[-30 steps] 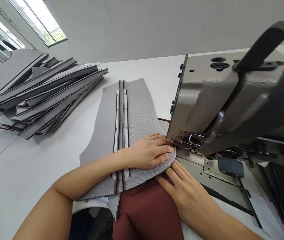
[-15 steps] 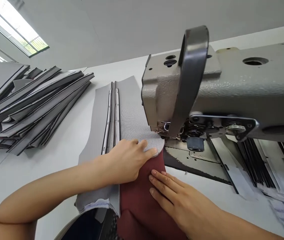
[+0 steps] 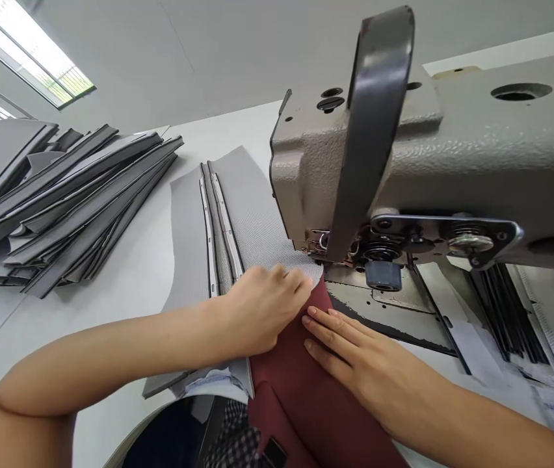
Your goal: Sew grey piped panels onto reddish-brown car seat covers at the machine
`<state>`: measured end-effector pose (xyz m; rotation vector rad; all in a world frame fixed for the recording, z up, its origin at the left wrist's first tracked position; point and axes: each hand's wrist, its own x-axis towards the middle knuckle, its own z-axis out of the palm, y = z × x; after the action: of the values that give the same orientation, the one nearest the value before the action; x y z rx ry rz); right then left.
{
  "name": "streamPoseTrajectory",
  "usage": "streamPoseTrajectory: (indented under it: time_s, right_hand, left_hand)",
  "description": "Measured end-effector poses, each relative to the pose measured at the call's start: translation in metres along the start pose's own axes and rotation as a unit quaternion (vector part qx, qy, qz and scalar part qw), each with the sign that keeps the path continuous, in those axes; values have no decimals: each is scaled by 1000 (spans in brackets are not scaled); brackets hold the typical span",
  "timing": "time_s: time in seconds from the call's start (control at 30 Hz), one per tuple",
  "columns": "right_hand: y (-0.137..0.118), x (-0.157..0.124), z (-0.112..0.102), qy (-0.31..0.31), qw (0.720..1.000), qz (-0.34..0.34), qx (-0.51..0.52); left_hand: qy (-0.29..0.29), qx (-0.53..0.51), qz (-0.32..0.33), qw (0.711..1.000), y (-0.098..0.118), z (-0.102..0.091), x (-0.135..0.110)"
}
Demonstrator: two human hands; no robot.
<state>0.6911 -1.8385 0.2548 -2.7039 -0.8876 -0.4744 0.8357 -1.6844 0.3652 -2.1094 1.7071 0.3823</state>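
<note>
A grey mesh-backed fabric panel (image 3: pixel 262 214) lies on the table, its edge passing under the sewing machine's head (image 3: pixel 326 188). Strips with white bands run down its middle. Below it, maroon material (image 3: pixel 296 370) hangs toward me and meets the panel's curved edge near the needle area. My left hand (image 3: pixel 267 309) is closed on the grey panel by that edge, fingers curled; the fingertips are partly hidden. Flat on the maroon material rests my right hand (image 3: pixel 355 354), its fingers stretched out just in front of the machine bed (image 3: pixel 384 305).
At the left a pile of grey trimmed panels (image 3: pixel 82 208) is stacked on the white table (image 3: pixel 135 279). Several dark strips (image 3: pixel 511 312) and pale pieces lie right of the machine bed. A dark curved metal bar (image 3: pixel 374 130) arches over the machine head.
The grey panel has turned slightly, its far end shifting left. My left hand has moved a little right toward the machine, and its fingers have curled in. My right hand has slid slightly up and right.
</note>
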Motion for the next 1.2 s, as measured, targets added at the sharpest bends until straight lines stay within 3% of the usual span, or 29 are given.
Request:
streamPoseTrajectory:
  time_s: [0.17, 0.43, 0.73, 0.9, 1.03, 1.2]
  right_hand:
    - [-4, -4, 0, 4, 1000, -10, 4]
    - [-5, 10, 9, 7, 999, 33, -10]
    - [-7, 43, 33, 48, 991, 79, -92]
    - [-27, 45, 36, 8, 998, 56, -16]
    - [-40, 43, 34, 9, 998, 57, 29]
    - [-50, 40, 35, 42, 998, 55, -7]
  left_hand:
    - [-26, 6, 12, 1000, -3, -11, -9]
    - [7, -27, 8, 1000, 5, -8, 13]
    - [-18, -104, -21, 994, 5, -9, 37]
    - [50, -163, -55, 984, -1, 3, 48]
    - [90, -270, -45, 958, -13, 12, 38]
    - [140, -282, 16, 949, -24, 23, 4]
